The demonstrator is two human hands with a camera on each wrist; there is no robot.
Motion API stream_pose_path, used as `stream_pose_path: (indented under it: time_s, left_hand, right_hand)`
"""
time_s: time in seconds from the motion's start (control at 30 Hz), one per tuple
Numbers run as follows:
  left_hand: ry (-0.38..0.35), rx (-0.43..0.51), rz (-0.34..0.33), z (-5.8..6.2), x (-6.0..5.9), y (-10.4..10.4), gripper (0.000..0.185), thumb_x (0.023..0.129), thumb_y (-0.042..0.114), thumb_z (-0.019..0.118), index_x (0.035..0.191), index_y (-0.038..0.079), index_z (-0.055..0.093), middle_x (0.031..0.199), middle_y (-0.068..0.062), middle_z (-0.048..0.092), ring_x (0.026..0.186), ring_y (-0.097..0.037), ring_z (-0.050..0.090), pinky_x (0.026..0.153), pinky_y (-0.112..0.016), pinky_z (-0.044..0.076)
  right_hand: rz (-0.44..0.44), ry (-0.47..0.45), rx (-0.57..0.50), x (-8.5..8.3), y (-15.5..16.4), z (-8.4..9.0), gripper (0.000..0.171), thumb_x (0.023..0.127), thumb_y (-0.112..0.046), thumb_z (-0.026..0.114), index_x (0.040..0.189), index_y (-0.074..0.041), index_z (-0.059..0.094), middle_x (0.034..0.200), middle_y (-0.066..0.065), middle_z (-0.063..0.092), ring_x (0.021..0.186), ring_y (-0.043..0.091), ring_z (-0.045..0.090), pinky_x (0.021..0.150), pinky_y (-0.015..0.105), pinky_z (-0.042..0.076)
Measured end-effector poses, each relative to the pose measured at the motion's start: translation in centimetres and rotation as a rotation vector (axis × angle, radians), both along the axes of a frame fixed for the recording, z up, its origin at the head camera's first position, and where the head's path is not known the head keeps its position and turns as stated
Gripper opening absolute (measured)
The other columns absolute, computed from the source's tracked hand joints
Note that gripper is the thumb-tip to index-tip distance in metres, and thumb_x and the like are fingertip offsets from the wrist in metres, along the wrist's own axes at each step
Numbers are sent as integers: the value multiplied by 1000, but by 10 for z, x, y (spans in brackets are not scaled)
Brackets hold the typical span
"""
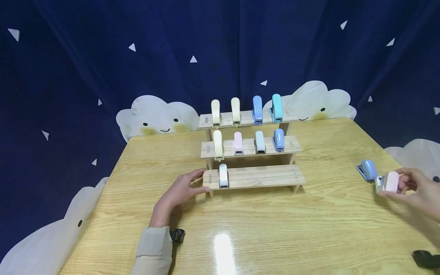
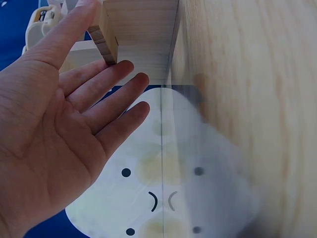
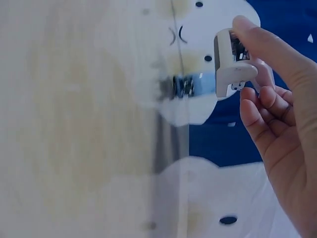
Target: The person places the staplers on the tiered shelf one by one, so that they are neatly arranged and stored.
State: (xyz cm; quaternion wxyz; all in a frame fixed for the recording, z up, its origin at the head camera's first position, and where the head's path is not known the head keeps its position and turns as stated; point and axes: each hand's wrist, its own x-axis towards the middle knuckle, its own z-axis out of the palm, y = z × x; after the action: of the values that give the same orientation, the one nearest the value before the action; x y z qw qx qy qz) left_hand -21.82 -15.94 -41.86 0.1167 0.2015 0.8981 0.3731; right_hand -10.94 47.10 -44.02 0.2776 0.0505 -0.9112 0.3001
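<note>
Right now your right hand [image 1: 417, 191] pinches a pink stapler [image 1: 390, 182] at the table's right edge, thumb and fingertips closed on its sides, lifted just clear of the wooden table [image 1: 309, 229]. From the right wrist view the stapler [image 3: 232, 63] sits between thumb and index, metal mouth facing away from the palm. A blue stapler [image 1: 367, 170] lies on the table just beside it, not touching. Your left hand [image 1: 182, 191] is spread flat, fingers straight, fingertips pressed against the left end of the bottom step of the three-tier wooden rack [image 1: 261, 177]; the left wrist view shows those fingers [image 2: 106, 84] against the board's end grain, gripping nothing. One white stapler [image 1: 223, 175] stands on that bottom step near its left end; the rest of the step is bare. The middle step carries four staplers and the top step four more. Handling note, as a judgement: the pink stapler looks small, light and rigid, with a smooth plastic shell likely to slip under a loose pinch. Hold it across the flat sides near mid-body, away from the hinged top, which could press down and fire or shift. The rack looks light enough to slide, so the bracing left hand makes sense.
</note>
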Motion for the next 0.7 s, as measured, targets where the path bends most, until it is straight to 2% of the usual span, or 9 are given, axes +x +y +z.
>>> stream_pose_path:
  time_s: [0.03,0.1,0.13,0.2,0.3,0.43,0.53,0.7]
  left_hand:
    - [-1,1,-1,0,0,0,83,84,46,73,152,16,36,152,-11,46,140,-29,45,117,-49,37]
    - [1,1,-1,0,0,0,83,84,46,73,152,16,36,152,-10,46,140,-29,45,117,-49,37]
    - [1,1,0,1,0,0,83,84,46,73,152,16,36,152,-11,46,140,-29,45,117,-49,37]
    - [0,1,3,1,0,0,83,84,46,73,152,17,36,152,-10,46,140,-29,45,117,-49,36]
    - [-1,1,8,2,0,0,83,84,46,73,152,17,36,151,-11,46,140,-29,45,117,-49,36]
    - [0,-2,5,1,0,0,83,84,46,73,152,16,36,151,-11,47,140,-29,45,118,-49,35]
    - [2,-5,5,0,0,0,82,84,46,73,152,16,37,150,-11,47,140,-29,45,118,-48,36]
    - [-1,-1,10,0,0,0,82,84,46,73,152,16,37,150,-11,48,140,-29,46,117,-49,36]
  right_hand:
    - [19,10,4,-2,-3,3,74,48,1,95,107,2,51,75,-21,41,64,-13,38,54,2,34]
    - [45,18,-5,-5,-10,8,74,46,3,94,106,-10,52,75,-21,43,64,-13,41,57,-1,35]
    - [55,6,-4,-6,-14,11,72,48,1,94,106,-10,52,75,-21,43,65,-13,41,58,-1,36]
    - [66,-16,-7,-8,-22,17,73,50,2,93,106,-18,51,76,-19,45,67,-14,43,61,-3,37]
    - [86,-59,-10,-12,-38,27,68,54,3,92,108,-9,52,78,-15,46,69,-13,44,63,-3,37]
    - [114,-49,15,-19,-63,36,72,54,1,93,113,7,51,82,-15,46,74,-18,45,66,-5,38]
    - [134,-20,29,-26,-84,41,74,52,1,93,114,8,53,82,-16,46,76,-19,45,70,-7,38]
    - [204,48,72,-36,-121,46,77,47,2,94,113,6,54,80,-9,48,73,-10,46,69,-4,41]
